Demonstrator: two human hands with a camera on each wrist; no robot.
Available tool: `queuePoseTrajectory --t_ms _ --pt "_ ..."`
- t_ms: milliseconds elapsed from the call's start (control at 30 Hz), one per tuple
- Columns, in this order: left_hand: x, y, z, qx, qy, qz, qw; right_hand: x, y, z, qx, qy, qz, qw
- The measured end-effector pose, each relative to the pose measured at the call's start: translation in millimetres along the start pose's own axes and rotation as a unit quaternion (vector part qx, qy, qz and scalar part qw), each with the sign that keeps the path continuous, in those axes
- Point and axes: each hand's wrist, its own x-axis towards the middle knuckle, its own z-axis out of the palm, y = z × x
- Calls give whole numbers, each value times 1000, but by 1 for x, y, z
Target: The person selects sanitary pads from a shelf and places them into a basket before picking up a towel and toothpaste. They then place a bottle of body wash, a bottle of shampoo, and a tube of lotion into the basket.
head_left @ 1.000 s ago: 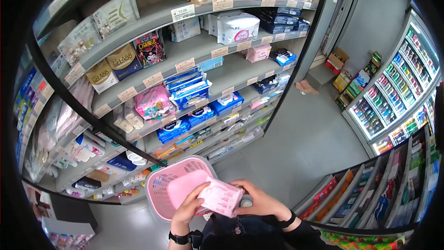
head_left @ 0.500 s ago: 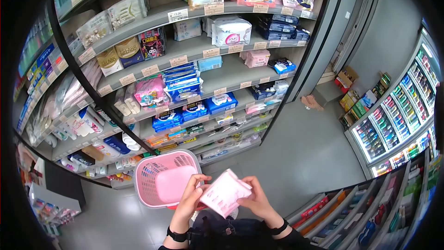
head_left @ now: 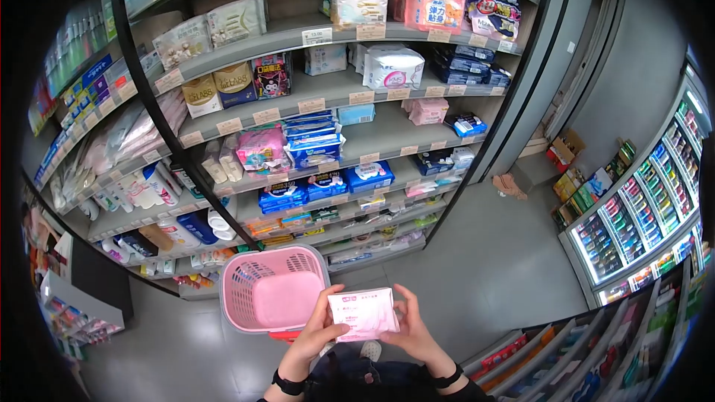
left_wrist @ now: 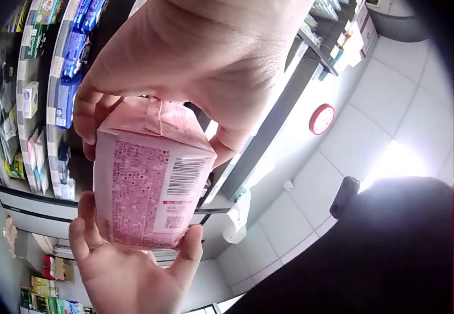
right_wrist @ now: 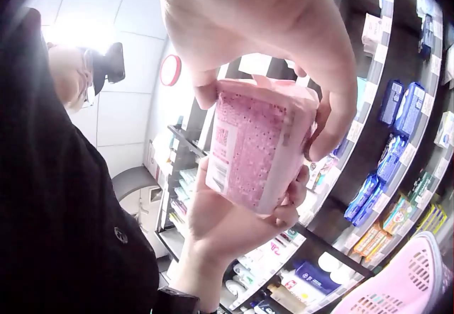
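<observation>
A pink pack of sanitary pads [head_left: 363, 314] is held between both hands, low in the middle of the head view. My left hand [head_left: 316, 336] grips its left end, thumb on the printed face. At the opposite end my right hand [head_left: 412, 336] grips it with thumb and fingers. The left wrist view shows the patterned underside of the pack [left_wrist: 142, 186], with a barcode and a folded end. That same dotted side of the pack [right_wrist: 252, 151] appears in the right wrist view, between the fingers of both hands.
A pink basket [head_left: 240, 292] stands left of the hands, beside the shelving. Shelves [head_left: 380, 138] with packs and price tags curve across the front. A lit drinks fridge [head_left: 633, 208] stands at far right, and a slanted rack [head_left: 566, 357] is at lower right.
Both hands have turned the pack from a slant to nearly level, its printed face toward the head camera. The grip has shifted to its two ends, and the head view has moved slightly.
</observation>
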Motion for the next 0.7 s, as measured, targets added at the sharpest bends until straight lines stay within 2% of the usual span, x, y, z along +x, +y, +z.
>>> queuePoseTrajectory --t_ms 200,267,333,400,467,500,533,567,600,633,700 --pt "-7 10 -13 3 9 -2 1000 9 7 10 -39 -30 0 999" --pt "-10 12 -24 -4 6 -8 1000 14 9 18 -21 -25 29 999" --pt "-12 14 -33 -68 22 55 996 21 18 28 -13 -11 5 1000" --pt "-17 18 -47 -110 9 69 992 28 25 35 -5 5 -18 1000" --pt "-22 23 -60 -151 -4 79 985 35 29 40 -106 39 18 993" --pt "-25 27 -65 -65 -16 108 992 39 32 44 -108 42 18 993" --pt "-28 30 -70 23 -27 136 990 43 35 49 -15 10 55 998" --pt "-30 32 -74 22 -29 135 990 47 38 55 79 -22 91 992" --pt "-32 33 -78 138 14 170 976 50 43 62 79 -20 91 993" --pt "-35 34 -82 253 57 201 945 53 48 71 103 -45 124 986" --pt "-43 33 -88 205 57 169 962 59 50 89 143 -84 165 972"
